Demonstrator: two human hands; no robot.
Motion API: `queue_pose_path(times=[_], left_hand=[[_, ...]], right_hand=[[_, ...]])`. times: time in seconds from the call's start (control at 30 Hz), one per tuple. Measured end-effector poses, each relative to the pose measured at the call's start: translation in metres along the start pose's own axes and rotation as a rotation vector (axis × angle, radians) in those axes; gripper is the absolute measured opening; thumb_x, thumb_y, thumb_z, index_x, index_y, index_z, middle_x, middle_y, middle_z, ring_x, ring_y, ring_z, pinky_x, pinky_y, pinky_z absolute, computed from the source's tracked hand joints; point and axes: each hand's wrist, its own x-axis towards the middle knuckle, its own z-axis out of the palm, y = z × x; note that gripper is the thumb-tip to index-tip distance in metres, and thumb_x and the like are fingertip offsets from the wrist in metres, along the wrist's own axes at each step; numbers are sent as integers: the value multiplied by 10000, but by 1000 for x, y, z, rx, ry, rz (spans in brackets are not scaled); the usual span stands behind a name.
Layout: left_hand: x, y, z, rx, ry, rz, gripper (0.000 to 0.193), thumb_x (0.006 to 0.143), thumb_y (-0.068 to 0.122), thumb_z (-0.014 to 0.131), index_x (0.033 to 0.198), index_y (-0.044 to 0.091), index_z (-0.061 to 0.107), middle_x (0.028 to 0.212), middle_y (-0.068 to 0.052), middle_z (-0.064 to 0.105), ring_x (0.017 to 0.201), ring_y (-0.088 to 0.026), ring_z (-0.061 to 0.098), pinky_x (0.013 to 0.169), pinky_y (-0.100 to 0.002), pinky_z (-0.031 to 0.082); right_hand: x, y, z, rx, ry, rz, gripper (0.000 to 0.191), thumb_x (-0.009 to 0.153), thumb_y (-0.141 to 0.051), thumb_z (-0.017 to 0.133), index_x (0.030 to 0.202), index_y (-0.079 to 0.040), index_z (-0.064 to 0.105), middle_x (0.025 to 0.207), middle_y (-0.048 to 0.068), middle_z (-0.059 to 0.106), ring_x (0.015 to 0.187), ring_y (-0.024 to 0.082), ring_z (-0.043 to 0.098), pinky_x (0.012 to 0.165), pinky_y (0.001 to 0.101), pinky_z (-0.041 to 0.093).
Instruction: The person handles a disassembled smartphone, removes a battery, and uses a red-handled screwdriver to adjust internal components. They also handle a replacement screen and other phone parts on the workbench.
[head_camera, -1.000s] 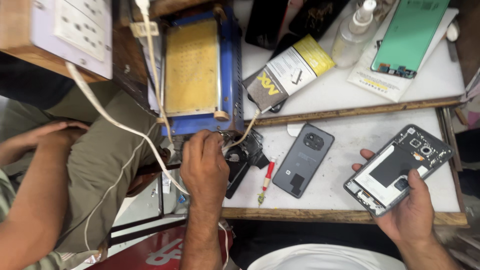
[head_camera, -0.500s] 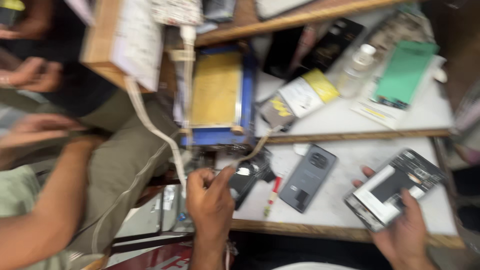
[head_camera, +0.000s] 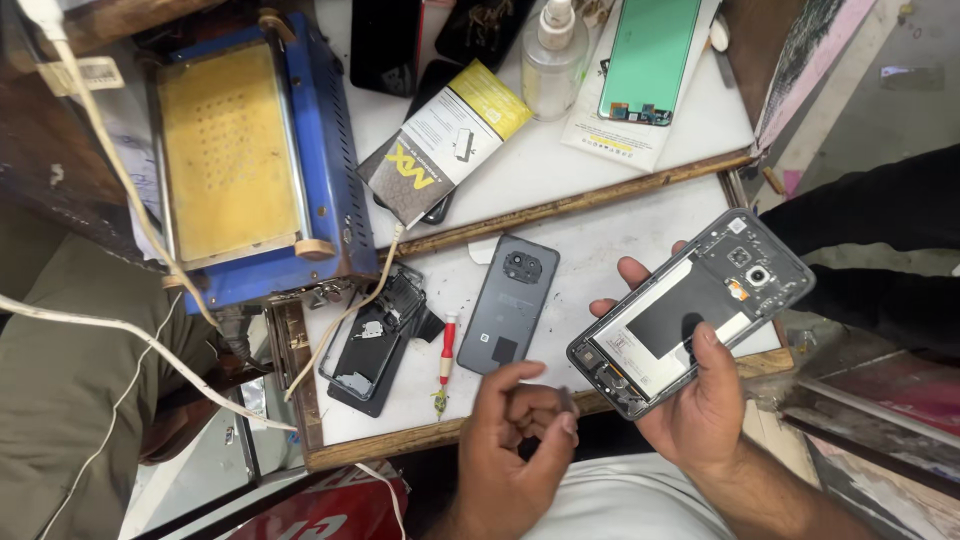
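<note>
While the opened phone (head_camera: 692, 312) is held over the table edge (head_camera: 400, 440), its long axis runs diagonally, camera end up-right. It is clasped by the right hand (head_camera: 700, 405); a small dark tool (head_camera: 567, 402) is pinched by the left hand (head_camera: 515, 425).

Bright, even overhead light, soft shadows, sharp focus throughout.

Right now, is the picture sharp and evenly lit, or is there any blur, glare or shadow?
Head view: mostly sharp; the opened phone in the right hand and the grey back cover show fine detail. The left hand looks slightly soft. Light is flat and even on the white table, with soft shadows. The lower edges fall dark.
</note>
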Motion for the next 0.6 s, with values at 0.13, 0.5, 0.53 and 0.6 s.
queue_pose_path(times=[0.13, 0.5, 0.53, 0.6], left_hand=[[-2, 7, 7, 293, 1, 69, 219, 911, 0, 730, 1129, -17, 726, 906, -86, 755, 808, -113, 722, 704, -234, 582], [0, 9, 27, 315, 32, 2, 190, 875, 7, 758, 1065, -3, 748, 918, -98, 765, 793, -114, 786, 668, -235, 649], [0, 9, 27, 316, 33, -4, 184, 873, 7, 759, 1057, -2, 748, 908, -96, 764, 782, -113, 786, 662, -233, 651], [0, 9, 28, 318, 37, -10, 172, 870, 6, 761, 1041, -2, 747, 888, -91, 761, 759, -113, 787, 650, -230, 653]], right_hand=[[-4, 0, -2, -11, 0, -26, 797, 1043, -445, 503, 1686, -179, 115, 1609, 231, 363, 1343, 394, 514, 1019, 578, 535], [-11, 2, -7, -47, -42, -155, 778, 1065, -447, 544, 1689, -244, 126, 1627, 211, 362, 1382, 402, 500, 997, 590, 579], [-12, 2, -8, -44, -44, -161, 775, 1068, -444, 553, 1687, -244, 132, 1620, 211, 369, 1389, 405, 500, 1003, 594, 580], [-14, 3, -10, -38, -52, -176, 771, 1072, -437, 570, 1684, -243, 143, 1606, 212, 382, 1403, 411, 499, 1013, 601, 581]])
